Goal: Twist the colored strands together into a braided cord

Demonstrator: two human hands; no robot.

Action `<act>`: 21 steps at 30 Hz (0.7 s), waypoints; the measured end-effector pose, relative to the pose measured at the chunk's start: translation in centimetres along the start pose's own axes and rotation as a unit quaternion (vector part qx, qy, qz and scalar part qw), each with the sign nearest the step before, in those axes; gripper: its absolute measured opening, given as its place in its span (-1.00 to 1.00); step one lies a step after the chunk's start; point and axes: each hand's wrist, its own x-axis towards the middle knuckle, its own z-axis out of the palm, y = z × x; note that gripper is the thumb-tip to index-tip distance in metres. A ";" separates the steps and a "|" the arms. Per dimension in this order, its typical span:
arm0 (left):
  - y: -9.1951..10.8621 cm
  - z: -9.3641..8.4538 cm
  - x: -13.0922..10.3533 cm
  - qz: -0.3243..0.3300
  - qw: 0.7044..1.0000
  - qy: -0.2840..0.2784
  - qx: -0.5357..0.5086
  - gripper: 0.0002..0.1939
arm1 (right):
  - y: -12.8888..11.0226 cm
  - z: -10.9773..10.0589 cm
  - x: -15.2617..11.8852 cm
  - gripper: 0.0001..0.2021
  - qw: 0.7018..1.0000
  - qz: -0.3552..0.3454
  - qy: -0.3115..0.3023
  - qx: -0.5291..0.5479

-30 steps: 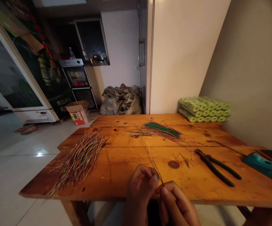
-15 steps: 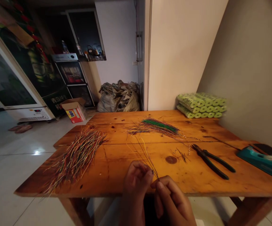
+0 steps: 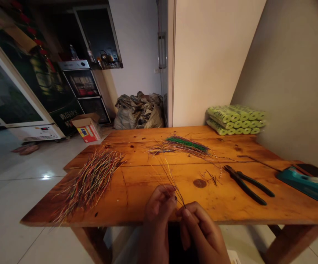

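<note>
Between thumb and forefinger, my right hand pinches the lower ends of a few thin wires, which fan out up and to the left. Close beside it, my left hand is closed, its thumb and fingertips on the wires. A large pile of loose coloured wires lies at the left of the table. Farther back is a second bundle of wires, green in the middle. Right of my hands lie short dark wire scraps and black-handled cutting pliers.
The wooden table ends just in front of me. A teal tape dispenser sits at its right edge, with a thin dark rod beside it. Packed green rolls stand at the back right. A cardboard box and bulging sacks rest on the floor.
The view has shifted slightly. Both hands remain close together at the wires, with only slight finger movement; the things on the table look unmoved.
</note>
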 end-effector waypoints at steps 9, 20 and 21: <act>1.0 0.6 -0.5 -0.054 0.997 -0.048 -0.003 -0.81 | -0.1 -0.3 -0.2 -0.66 1.000 0.010 -0.018 0.007; 0.1 0.0 -0.1 -0.048 0.999 -0.022 -0.003 -0.81 | -0.4 -0.3 -0.3 -0.67 1.000 0.016 -0.004 0.014; 0.0 -0.1 0.0 -0.047 0.999 -0.020 -0.004 -0.81 | -0.4 -0.2 -0.3 -0.67 1.000 0.016 -0.001 0.017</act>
